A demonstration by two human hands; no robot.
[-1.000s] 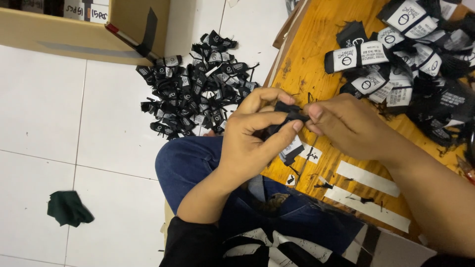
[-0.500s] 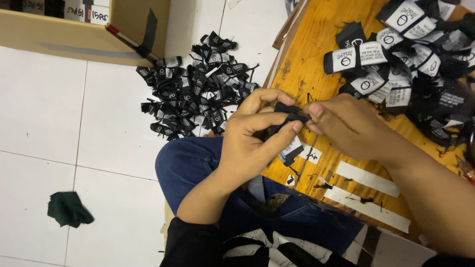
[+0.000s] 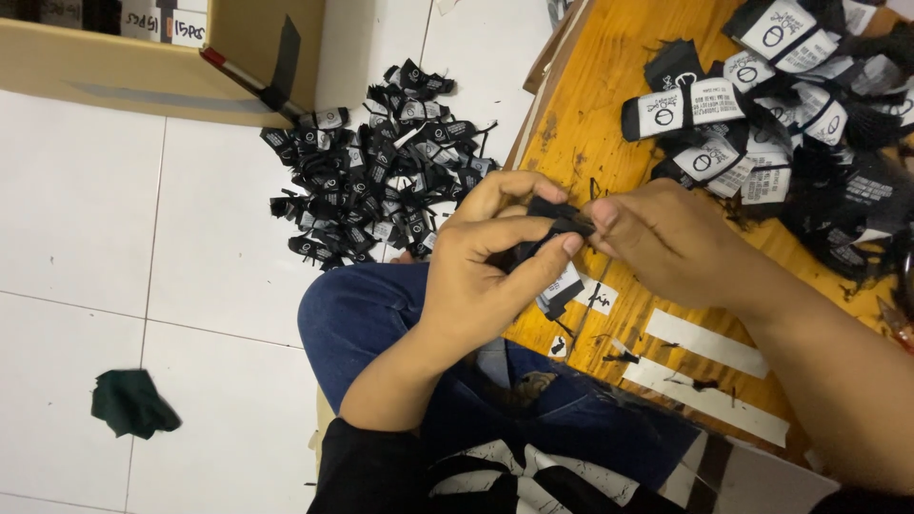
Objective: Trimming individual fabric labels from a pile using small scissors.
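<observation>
A small black label [image 3: 557,221] is held between both hands just over the near edge of the wooden table [image 3: 590,124], above the lap, where it can be worked close to the eyes. The left hand [image 3: 490,262] is curled around it, thumb and forefinger pressed together on its near end so that it is kept from slipping. The right hand [image 3: 666,238] meets it from the right, its fingertips pinching the far end of the same label, apparently so that the piece is kept taut between the two grips. A second small tag with a white face [image 3: 562,290] hangs just below the left fingers; whether it is joined to the held piece cannot be told.

A heap of black-and-white labels [image 3: 771,124] is piled on the far right of the table, within easy reach of the right hand. Another heap of small black labels [image 3: 376,176] is spread on the white tiled floor [image 3: 114,238] to the left of the knee, beside a cardboard box [image 3: 143,67]. White paper strips [image 3: 705,343] lie flat on the table near the body. A dark green cloth [image 3: 133,405] lies apart on the floor at near left.
</observation>
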